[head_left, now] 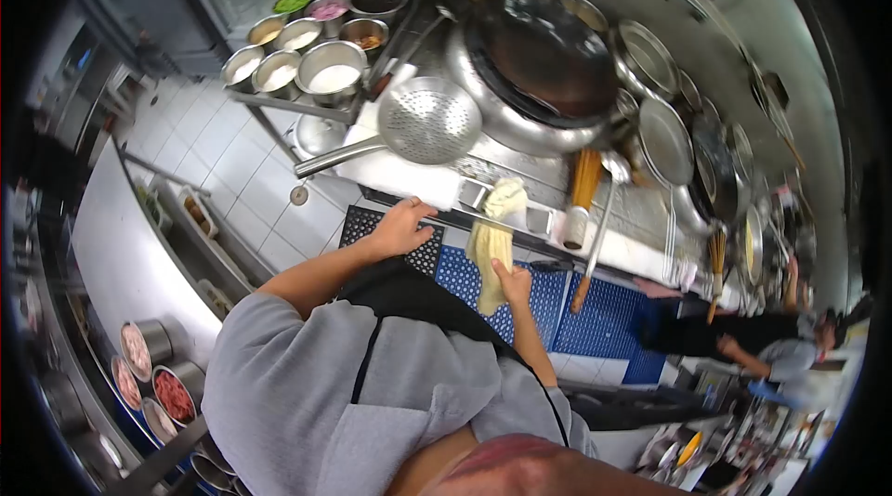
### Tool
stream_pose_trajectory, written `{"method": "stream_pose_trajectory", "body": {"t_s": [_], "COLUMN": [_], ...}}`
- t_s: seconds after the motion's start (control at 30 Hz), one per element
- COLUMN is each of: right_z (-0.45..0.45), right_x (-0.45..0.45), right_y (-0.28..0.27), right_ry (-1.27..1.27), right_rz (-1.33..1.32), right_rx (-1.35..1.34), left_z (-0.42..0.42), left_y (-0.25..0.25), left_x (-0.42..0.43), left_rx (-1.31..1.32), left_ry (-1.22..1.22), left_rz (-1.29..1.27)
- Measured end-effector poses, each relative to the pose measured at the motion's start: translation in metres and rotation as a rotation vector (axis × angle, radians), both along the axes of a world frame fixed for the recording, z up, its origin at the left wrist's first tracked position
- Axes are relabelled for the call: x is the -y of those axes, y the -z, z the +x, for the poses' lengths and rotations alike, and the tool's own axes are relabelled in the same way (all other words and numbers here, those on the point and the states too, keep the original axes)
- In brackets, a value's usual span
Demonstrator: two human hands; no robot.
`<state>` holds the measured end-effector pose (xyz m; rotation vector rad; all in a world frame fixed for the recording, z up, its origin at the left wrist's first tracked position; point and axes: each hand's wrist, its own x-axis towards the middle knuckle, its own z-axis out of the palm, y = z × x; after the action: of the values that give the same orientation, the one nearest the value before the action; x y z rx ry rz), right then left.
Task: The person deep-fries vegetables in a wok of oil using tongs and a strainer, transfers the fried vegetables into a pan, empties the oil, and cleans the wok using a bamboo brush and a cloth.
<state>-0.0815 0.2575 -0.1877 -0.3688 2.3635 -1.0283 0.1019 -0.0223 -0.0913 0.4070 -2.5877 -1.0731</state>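
Note:
My right hand (514,282) is closed around a yellowish cloth (492,245), which is draped over the front edge of the stove (544,241) and hangs down below it. My left hand (401,228) is at the same edge, further left, with its fingers apart and nothing in it. Just beyond that hand, a round perforated strainer (429,120) lies on the counter, its handle pointing left. A large dark wok (544,59) sits on the burner ahead. Right of the cloth are a bamboo brush (583,185) and a ladle (599,236) with a wooden handle end.
Metal pots of ingredients (332,69) crowd a stand at the back left. A steel counter (121,245) runs along my left, with meat containers (174,394). Strainers and pans (664,138) line the right. Another person (790,357) works further right. Blue mats (595,310) cover the floor.

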Motion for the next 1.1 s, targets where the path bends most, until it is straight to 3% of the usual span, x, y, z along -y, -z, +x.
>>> {"method": "stream_pose_trajectory", "body": {"t_s": [0.13, 0.17, 0.2, 0.23, 0.27, 0.33, 0.37, 0.4, 0.57, 0.6, 0.63, 0.7, 0.8, 0.83, 0.87, 0.9, 1.0, 1.1], "right_z": [0.058, 0.07, 0.082, 0.092, 0.098, 0.106, 0.108, 0.111, 0.122, 0.121, 0.118, 0.112, 0.089, 0.081, 0.062, 0.039, 0.051, 0.074], "right_x": [-0.028, -0.032, -0.033, -0.034, -0.038, -0.05, -0.06, -0.064, -0.051, -0.044, -0.037, -0.002, 0.038, 0.041, 0.049, 0.05, 0.041, 0.052], "right_y": [0.001, -0.01, -0.023, -0.037, -0.049, -0.055, -0.049, -0.042, -0.071, -0.058, -0.06, -0.066, -0.092, -0.111, -0.084, -0.055, -0.039, -0.018], "right_ry": [0.255, 0.281, 0.356, 0.436, 0.467, 0.525, 0.573, 0.604, 0.676, 0.536, 0.225, -0.108, -0.106, 0.118, 0.503, 0.877, 0.585, 0.305], "right_rz": [-0.438, -0.485, -0.519, -0.566, -0.567, -0.63, -0.644, -0.658, -0.659, -0.451, -0.22, -0.103, -0.566, -0.849, -0.86, -0.841, 0.094, 0.289], "right_rx": [0.33, 0.347, 0.447, 0.541, 0.577, 0.619, 0.621, 0.632, 0.52, 0.334, -0.005, -0.271, 0.299, 0.51, 0.321, 0.115, -0.497, -0.656], "left_z": [-0.045, -0.055, -0.062, -0.066, -0.067, -0.07, -0.074, -0.076, -0.075, -0.078, -0.082, -0.09, -0.111, -0.116, -0.12, -0.12, -0.115, -0.136], "left_y": [0.094, 0.104, 0.065, 0.07, 0.059, 0.114, 0.104, 0.134, 0.113, 0.113, 0.125, 0.147, 0.114, 0.098, 0.08, 0.064, 0.049, 0.07], "left_x": [-0.057, -0.073, -0.085, -0.102, -0.104, -0.113, -0.113, -0.108, -0.092, -0.087, -0.08, -0.066, -0.085, -0.093, -0.101, -0.11, -0.128, -0.126], "left_rx": [0.333, 0.391, 0.612, 0.624, 0.683, 0.613, 0.682, 0.669, 0.707, 0.68, 0.7, 0.744, 0.708, 0.728, 0.752, 0.77, 0.78, 0.896], "left_ry": [-0.032, -0.075, -0.135, -0.262, -0.089, -0.001, 0.068, 0.15, 0.094, 0.093, 0.113, 0.138, 0.282, 0.345, 0.407, 0.477, 0.522, 0.379], "left_rz": [0.605, 0.726, 0.985, 1.072, 1.266, 1.498, 1.477, 1.597, 1.433, 1.432, 1.373, 1.253, 1.602, 1.704, 1.801, 1.901, 1.986, 1.694]}}
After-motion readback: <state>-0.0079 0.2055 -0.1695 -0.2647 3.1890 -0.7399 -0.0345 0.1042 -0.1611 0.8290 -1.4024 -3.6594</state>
